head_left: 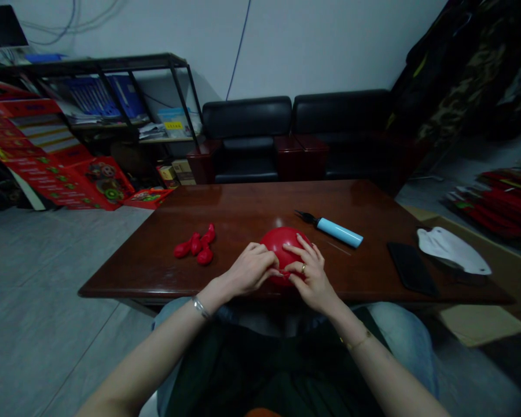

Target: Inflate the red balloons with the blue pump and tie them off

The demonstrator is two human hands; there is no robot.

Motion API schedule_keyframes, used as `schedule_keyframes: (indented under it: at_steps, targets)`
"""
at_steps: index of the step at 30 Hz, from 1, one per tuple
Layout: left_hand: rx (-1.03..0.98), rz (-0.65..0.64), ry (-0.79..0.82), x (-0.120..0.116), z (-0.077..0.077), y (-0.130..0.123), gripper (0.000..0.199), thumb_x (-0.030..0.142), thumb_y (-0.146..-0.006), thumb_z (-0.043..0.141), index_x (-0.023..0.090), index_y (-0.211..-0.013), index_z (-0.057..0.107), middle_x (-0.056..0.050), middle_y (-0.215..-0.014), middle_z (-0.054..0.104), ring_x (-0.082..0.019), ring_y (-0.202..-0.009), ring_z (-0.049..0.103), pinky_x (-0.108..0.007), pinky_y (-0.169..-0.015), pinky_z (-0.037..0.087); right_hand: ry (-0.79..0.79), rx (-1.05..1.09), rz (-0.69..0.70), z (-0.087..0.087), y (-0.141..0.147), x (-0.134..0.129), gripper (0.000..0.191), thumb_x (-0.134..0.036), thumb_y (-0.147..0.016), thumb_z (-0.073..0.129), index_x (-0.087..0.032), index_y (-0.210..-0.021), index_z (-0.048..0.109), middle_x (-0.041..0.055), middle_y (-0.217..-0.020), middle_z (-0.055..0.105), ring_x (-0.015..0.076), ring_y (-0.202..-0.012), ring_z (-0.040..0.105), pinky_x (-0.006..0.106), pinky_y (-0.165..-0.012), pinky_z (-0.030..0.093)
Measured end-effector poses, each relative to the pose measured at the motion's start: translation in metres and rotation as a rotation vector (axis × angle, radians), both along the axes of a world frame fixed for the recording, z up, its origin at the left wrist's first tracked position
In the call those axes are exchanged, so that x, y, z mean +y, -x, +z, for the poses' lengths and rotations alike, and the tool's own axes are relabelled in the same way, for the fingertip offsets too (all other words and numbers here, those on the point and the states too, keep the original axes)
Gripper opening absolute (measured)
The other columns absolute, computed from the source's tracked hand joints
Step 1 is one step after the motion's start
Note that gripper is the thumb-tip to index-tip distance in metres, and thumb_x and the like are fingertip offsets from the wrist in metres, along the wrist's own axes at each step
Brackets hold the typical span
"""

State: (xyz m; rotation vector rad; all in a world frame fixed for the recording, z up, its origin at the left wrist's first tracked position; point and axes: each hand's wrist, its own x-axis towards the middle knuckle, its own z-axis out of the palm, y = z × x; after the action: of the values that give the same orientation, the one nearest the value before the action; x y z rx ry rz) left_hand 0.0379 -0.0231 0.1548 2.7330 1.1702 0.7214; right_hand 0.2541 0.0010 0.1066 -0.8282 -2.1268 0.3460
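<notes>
A round red balloon [279, 239] is between my hands near the front edge of the brown table [243, 202]. My left hand [254, 267] has its fingers closed on the balloon's near side, by the neck. My right hand [309, 271] rests its fingers on the balloon's right side, with thumb and index finger pinching at the neck. Left of them lies a cluster of small red balloons [196, 245]. Beyond my right hand is a light blue hand pump [339, 232] with a black nozzle, and a thin stick [339, 248] lies close to it.
A black phone [411, 268] and a white mask-like item [454, 250] lie at the table's right end. Behind the table stand black armchairs [252, 124]. Red boxes [65, 168] and a shelf [134, 62] are at the left, with an open cardboard box [516, 272] at the right.
</notes>
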Motion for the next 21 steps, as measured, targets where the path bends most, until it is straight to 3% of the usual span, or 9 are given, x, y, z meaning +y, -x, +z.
schedule_keyframes:
  at_steps: [4,7,9,12,13,16,21]
  targets:
    - [0.125,0.022,0.019,-0.003,0.006,0.003,0.014,0.031,-0.093,0.053,0.020,-0.089,0.060,-0.003,-0.083,0.064,-0.020,-0.084,0.054,-0.038,-0.088,0.035,0.016,0.087,-0.024,-0.002,-0.002,0.001,0.013,-0.028,-0.088,0.059,-0.029,-0.085,0.072,0.0018,-0.134,0.062,0.0272,-0.144,0.033,0.065,-0.114,0.019]
    - [0.023,0.019,0.150,-0.010,0.006,0.006,0.004,0.024,-0.083,0.059,0.021,-0.085,0.061,-0.001,-0.077,0.063,-0.020,-0.085,0.053,-0.039,-0.090,0.033,0.000,0.121,-0.037,-0.008,-0.002,0.002,0.011,-0.031,-0.088,0.063,-0.032,-0.087,0.073,0.0007,-0.131,0.065,0.0270,-0.143,0.036,0.064,-0.114,0.020]
    - [-0.211,-0.007,0.353,-0.013,0.000,0.007,0.013,0.016,-0.077,0.055,0.021,-0.089,0.058,0.001,-0.075,0.062,-0.018,-0.080,0.054,-0.036,-0.086,0.037,-0.019,0.140,-0.050,-0.012,-0.001,0.003,0.010,-0.030,-0.087,0.064,-0.033,-0.088,0.074,-0.0003,-0.130,0.066,0.0267,-0.142,0.037,0.064,-0.114,0.020]
    - [-0.801,-0.140,0.707,-0.014,-0.017,0.002,0.018,0.015,-0.076,0.050,0.020,-0.093,0.050,0.002,-0.073,0.062,-0.014,-0.065,0.055,-0.029,-0.070,0.042,-0.045,0.157,-0.080,-0.015,0.002,0.003,0.012,-0.026,-0.086,0.065,-0.034,-0.087,0.074,-0.0012,-0.128,0.067,0.0268,-0.141,0.039,0.064,-0.114,0.020]
    - [-0.983,-0.195,0.747,-0.014,-0.023,-0.003,0.016,0.017,-0.076,0.053,0.020,-0.092,0.049,0.002,-0.071,0.063,-0.014,-0.064,0.056,-0.028,-0.069,0.043,-0.053,0.160,-0.089,-0.015,0.003,0.003,0.014,-0.024,-0.086,0.065,-0.034,-0.087,0.074,-0.0014,-0.128,0.067,0.0268,-0.140,0.039,0.063,-0.113,0.020]
    - [-1.302,-0.206,0.639,-0.013,-0.037,-0.020,0.013,0.020,-0.080,0.061,0.019,-0.089,0.051,-0.002,-0.075,0.070,-0.016,-0.078,0.066,-0.030,-0.081,0.048,-0.080,0.170,-0.112,-0.015,0.006,0.002,0.020,-0.017,-0.086,0.061,-0.033,-0.087,0.073,-0.0017,-0.126,0.068,0.0266,-0.140,0.040,0.063,-0.113,0.021]
    - [-1.467,0.043,0.430,-0.012,-0.047,-0.042,0.018,0.025,-0.080,0.072,0.018,-0.092,0.062,-0.006,-0.094,0.076,-0.020,-0.095,0.073,-0.033,-0.089,0.054,-0.103,0.174,-0.137,-0.015,0.008,0.000,0.018,-0.017,-0.086,0.060,-0.031,-0.088,0.072,-0.0012,-0.124,0.069,0.0265,-0.137,0.043,0.062,-0.113,0.022]
